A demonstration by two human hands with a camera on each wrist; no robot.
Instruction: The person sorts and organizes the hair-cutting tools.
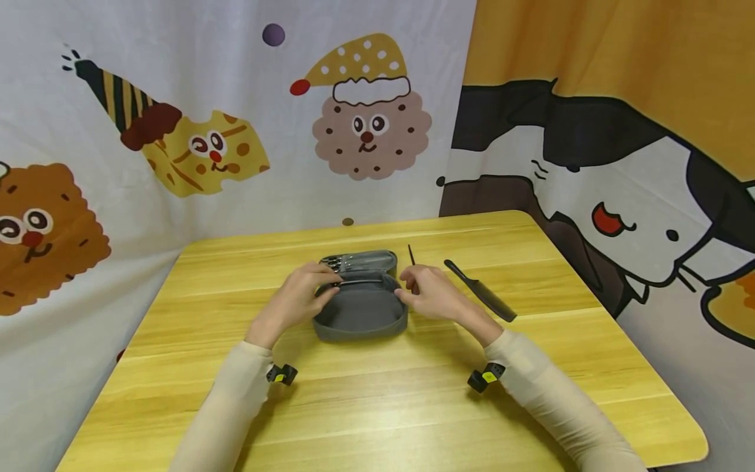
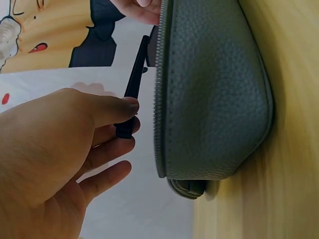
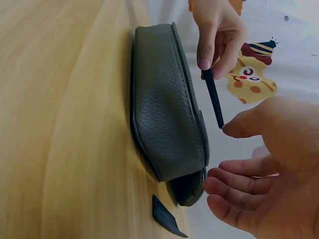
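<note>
Above the grey zip case [image 1: 360, 333], my left hand [image 1: 297, 294] pinches one end of a slim black stick-like item [image 1: 362, 282] between thumb and fingers. Its exact kind is unclear; a small nub shows near its far end in the left wrist view. My right hand [image 1: 435, 293] is over the case's right edge, holding nothing. In the right wrist view its thumb tip [image 3: 234, 128] meets or nearly meets the item's free end, while the other fingers are spread and loosely bent. The case lies open, its pebbled side wall [image 2: 214, 89] upright on the table.
Metal tools [image 1: 331, 262] sit in the case's raised lid [image 1: 371, 260]. A black comb [image 1: 495, 301] lies to the right. Behind my right hand is a thin dark stick [image 1: 411, 254]. Printed curtains [image 1: 236, 216] hang behind the wooden table [image 1: 377, 413].
</note>
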